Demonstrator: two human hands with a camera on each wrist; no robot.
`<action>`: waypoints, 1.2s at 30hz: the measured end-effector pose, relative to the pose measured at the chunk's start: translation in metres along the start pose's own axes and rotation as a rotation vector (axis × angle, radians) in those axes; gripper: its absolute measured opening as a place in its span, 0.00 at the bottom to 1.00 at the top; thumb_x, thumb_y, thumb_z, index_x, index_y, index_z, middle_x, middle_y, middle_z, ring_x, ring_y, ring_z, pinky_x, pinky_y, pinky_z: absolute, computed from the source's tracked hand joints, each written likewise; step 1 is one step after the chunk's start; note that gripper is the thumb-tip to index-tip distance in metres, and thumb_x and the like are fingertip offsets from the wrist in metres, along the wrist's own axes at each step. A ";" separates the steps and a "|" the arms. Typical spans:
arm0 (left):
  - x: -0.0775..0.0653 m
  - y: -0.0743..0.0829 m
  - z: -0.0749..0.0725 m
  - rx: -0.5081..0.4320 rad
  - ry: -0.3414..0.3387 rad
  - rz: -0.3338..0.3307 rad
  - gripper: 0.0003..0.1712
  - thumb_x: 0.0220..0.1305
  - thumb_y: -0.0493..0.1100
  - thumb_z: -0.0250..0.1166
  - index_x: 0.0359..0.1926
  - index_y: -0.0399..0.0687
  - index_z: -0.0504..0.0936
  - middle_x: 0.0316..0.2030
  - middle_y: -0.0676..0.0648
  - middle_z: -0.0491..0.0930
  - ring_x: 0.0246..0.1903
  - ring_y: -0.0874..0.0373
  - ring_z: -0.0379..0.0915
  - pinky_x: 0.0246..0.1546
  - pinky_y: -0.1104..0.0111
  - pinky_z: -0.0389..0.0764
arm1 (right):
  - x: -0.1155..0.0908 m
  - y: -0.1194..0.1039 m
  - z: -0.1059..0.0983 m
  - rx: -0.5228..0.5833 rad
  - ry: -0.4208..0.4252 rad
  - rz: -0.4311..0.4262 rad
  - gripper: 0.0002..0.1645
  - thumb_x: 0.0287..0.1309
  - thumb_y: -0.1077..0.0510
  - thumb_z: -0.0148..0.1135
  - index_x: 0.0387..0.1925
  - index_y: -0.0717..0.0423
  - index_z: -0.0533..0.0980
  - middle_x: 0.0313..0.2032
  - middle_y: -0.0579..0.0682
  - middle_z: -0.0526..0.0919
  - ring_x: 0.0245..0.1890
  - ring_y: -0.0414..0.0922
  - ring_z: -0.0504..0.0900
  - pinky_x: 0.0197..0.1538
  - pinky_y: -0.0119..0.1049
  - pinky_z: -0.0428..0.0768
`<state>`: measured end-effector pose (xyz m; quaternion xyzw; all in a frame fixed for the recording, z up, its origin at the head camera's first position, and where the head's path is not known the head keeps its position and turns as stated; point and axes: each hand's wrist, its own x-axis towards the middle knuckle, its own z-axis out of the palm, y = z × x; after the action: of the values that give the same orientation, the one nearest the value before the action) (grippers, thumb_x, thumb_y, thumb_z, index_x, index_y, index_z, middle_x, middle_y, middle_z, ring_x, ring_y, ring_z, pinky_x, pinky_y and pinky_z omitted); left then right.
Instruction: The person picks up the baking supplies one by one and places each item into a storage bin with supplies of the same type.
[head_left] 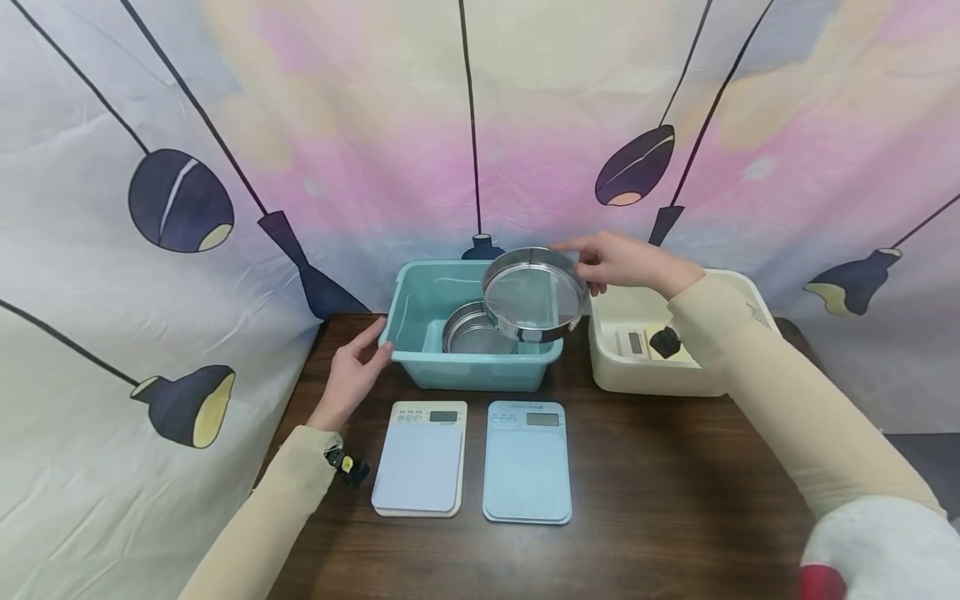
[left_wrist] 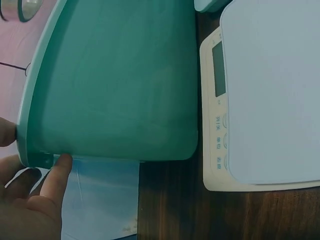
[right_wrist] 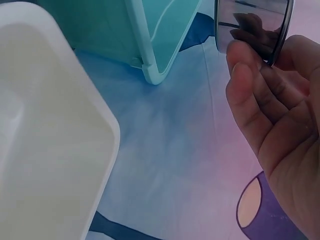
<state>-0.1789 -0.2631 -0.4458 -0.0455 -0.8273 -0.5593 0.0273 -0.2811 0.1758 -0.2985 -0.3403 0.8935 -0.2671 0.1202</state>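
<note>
In the head view my right hand [head_left: 622,260] grips the rim of a round metal sieve [head_left: 531,335], which is tilted above the teal basin [head_left: 472,371]. The right wrist view catches only part of the shiny sieve wall [right_wrist: 245,27], with the fingers and thumb on its edge. Inside the basin lies another round metal sieve [head_left: 468,329], partly covered by the raised one. At the basin's front left corner, my left hand [head_left: 352,371] holds the rim between thumb and fingers; some fingers are hidden in the left wrist view.
A cream kitchen scale [head_left: 417,467] and a light blue kitchen scale [head_left: 527,467] lie before the basin on the dark wooden table [head_left: 652,500]. At right, a cream bin [head_left: 652,382] contains a small device with a display [head_left: 633,342]. A patterned curtain [head_left: 375,125] hangs behind.
</note>
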 end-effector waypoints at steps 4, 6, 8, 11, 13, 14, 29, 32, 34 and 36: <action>-0.003 0.019 0.000 0.045 -0.004 -0.005 0.32 0.79 0.40 0.58 0.79 0.42 0.63 0.78 0.40 0.60 0.68 0.39 0.70 0.48 0.86 0.76 | 0.014 0.000 -0.001 0.014 -0.016 -0.006 0.33 0.69 0.68 0.50 0.74 0.60 0.69 0.19 0.52 0.80 0.22 0.50 0.81 0.29 0.39 0.81; -0.005 0.033 0.000 0.066 -0.008 -0.003 0.31 0.79 0.38 0.57 0.78 0.38 0.63 0.77 0.37 0.61 0.68 0.37 0.69 0.47 0.86 0.76 | 0.021 0.000 -0.001 0.018 -0.021 -0.008 0.33 0.69 0.68 0.50 0.74 0.61 0.69 0.19 0.53 0.81 0.22 0.49 0.82 0.30 0.40 0.82; -0.007 0.044 -0.001 0.097 -0.006 0.006 0.30 0.78 0.37 0.56 0.77 0.36 0.64 0.76 0.35 0.62 0.68 0.35 0.68 0.46 0.86 0.76 | 0.029 -0.001 0.000 0.017 -0.022 -0.005 0.32 0.69 0.68 0.50 0.74 0.61 0.69 0.19 0.53 0.81 0.22 0.50 0.82 0.31 0.41 0.83; -0.006 0.044 -0.002 0.112 -0.001 0.002 0.30 0.77 0.35 0.56 0.76 0.34 0.66 0.75 0.35 0.64 0.70 0.36 0.66 0.44 0.87 0.74 | 0.040 -0.003 0.001 0.012 -0.019 0.003 0.32 0.69 0.67 0.50 0.74 0.61 0.69 0.18 0.53 0.81 0.23 0.54 0.83 0.33 0.45 0.85; -0.002 0.035 -0.003 0.112 0.002 -0.009 0.30 0.77 0.36 0.56 0.76 0.36 0.66 0.75 0.36 0.65 0.71 0.39 0.66 0.44 0.87 0.73 | 0.047 -0.004 0.002 0.000 -0.014 0.010 0.32 0.69 0.67 0.51 0.74 0.60 0.69 0.18 0.53 0.81 0.23 0.54 0.83 0.33 0.44 0.85; -0.001 0.031 -0.004 0.108 0.001 -0.017 0.30 0.77 0.36 0.57 0.77 0.39 0.66 0.75 0.38 0.65 0.71 0.41 0.67 0.43 0.88 0.73 | 0.050 -0.004 0.003 -0.008 -0.013 0.012 0.32 0.69 0.66 0.51 0.74 0.60 0.69 0.19 0.53 0.82 0.23 0.54 0.84 0.33 0.43 0.85; 0.010 0.004 -0.005 0.130 0.009 0.017 0.30 0.77 0.39 0.58 0.76 0.46 0.69 0.74 0.42 0.68 0.64 0.45 0.73 0.41 0.84 0.75 | 0.087 -0.013 0.022 0.037 -0.040 0.098 0.31 0.71 0.67 0.53 0.74 0.60 0.68 0.28 0.57 0.86 0.23 0.47 0.83 0.39 0.50 0.88; 0.010 0.005 -0.004 0.119 0.006 0.019 0.30 0.77 0.39 0.58 0.77 0.46 0.69 0.74 0.42 0.68 0.64 0.45 0.73 0.41 0.84 0.75 | 0.092 -0.014 0.026 0.060 -0.053 0.115 0.31 0.72 0.66 0.52 0.75 0.59 0.67 0.30 0.59 0.86 0.24 0.48 0.84 0.41 0.54 0.88; 0.009 0.012 -0.003 0.116 0.003 0.011 0.30 0.77 0.38 0.57 0.77 0.43 0.68 0.74 0.40 0.67 0.64 0.44 0.73 0.40 0.84 0.75 | 0.095 -0.015 0.029 0.073 -0.059 0.121 0.30 0.73 0.67 0.52 0.74 0.60 0.67 0.32 0.60 0.87 0.25 0.48 0.84 0.41 0.53 0.88; 0.004 0.025 -0.003 0.120 -0.003 0.006 0.30 0.77 0.36 0.57 0.76 0.40 0.67 0.74 0.38 0.67 0.62 0.42 0.74 0.39 0.83 0.75 | 0.098 -0.015 0.032 0.078 -0.062 0.136 0.30 0.73 0.66 0.53 0.74 0.60 0.67 0.34 0.60 0.87 0.26 0.49 0.85 0.41 0.52 0.89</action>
<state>-0.1802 -0.2560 -0.4215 -0.0470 -0.8592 -0.5086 0.0302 -0.3325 0.0879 -0.3204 -0.2821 0.8993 -0.2822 0.1788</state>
